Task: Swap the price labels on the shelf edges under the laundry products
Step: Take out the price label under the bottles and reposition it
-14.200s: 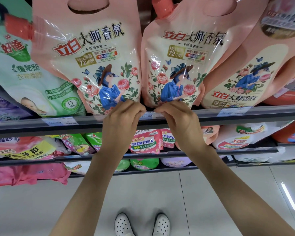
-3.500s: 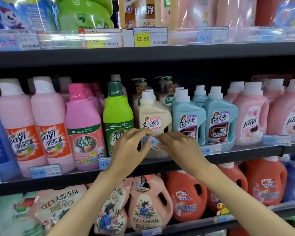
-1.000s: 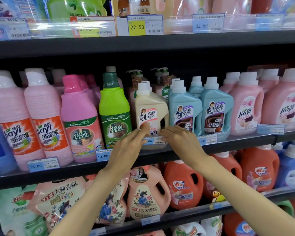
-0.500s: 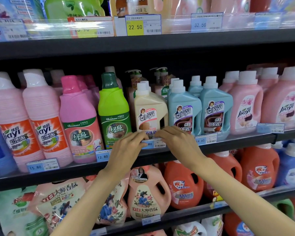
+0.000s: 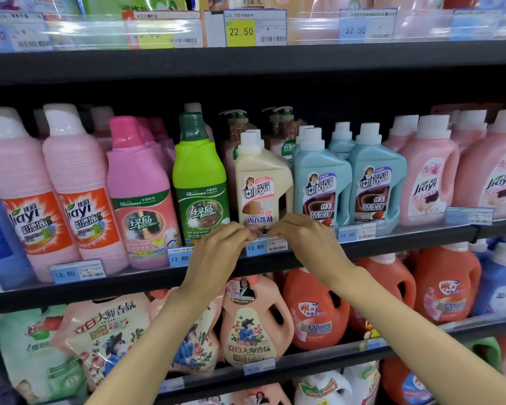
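Note:
A blue-and-white price label reading 13.80 sits in the clear strip on the middle shelf edge, under a cream Joya bottle. My left hand has its curled fingertips on the label's top left corner. My right hand pinches the top right corner in the same way. The fingers hide the label's upper edge. Further labels sit in the same strip: 12.80 to the left, 14.60 to the right, 15.80 at far left.
Pink, green and light blue detergent bottles crowd the middle shelf right behind the strip. The upper shelf edge carries a yellow 22.50 label and a 32.50 label. Orange jugs and pouches fill the shelf below.
A few seconds ago both hands held the label in the air in front of the cream bottle. It now sits in the shelf strip, and my fingertips have closed in along its top edge.

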Demonstrator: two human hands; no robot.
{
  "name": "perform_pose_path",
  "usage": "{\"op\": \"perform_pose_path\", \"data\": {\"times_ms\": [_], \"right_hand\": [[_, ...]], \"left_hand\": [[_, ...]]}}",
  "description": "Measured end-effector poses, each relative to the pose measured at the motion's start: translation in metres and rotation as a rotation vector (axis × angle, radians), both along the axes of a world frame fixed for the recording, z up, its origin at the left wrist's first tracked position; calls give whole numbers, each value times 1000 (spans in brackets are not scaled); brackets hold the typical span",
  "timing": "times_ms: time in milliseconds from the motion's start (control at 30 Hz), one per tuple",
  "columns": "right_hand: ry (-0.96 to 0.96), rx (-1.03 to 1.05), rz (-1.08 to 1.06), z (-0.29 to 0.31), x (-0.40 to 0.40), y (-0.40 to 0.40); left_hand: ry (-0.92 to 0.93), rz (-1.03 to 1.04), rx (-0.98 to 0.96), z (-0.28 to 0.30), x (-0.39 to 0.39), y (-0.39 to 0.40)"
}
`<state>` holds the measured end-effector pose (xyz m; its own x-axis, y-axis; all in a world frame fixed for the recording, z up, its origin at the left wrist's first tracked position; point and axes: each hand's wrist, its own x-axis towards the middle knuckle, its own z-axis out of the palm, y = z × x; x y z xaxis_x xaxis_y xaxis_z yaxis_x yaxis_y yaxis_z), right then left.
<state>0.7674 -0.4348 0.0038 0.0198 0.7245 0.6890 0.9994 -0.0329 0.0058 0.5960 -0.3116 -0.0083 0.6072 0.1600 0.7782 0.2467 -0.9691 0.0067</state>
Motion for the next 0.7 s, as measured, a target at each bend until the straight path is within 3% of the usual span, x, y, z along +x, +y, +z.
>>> {"op": "perform_pose_path", "data": {"times_ms": [333, 700], "right_hand": [[-1, 91, -13, -26, -7, -10], [-58, 21, -3, -13, 7, -30]], "left_hand": [[25, 52, 119, -18, -9, -6], [3, 76, 130, -9, 19, -16]]}}
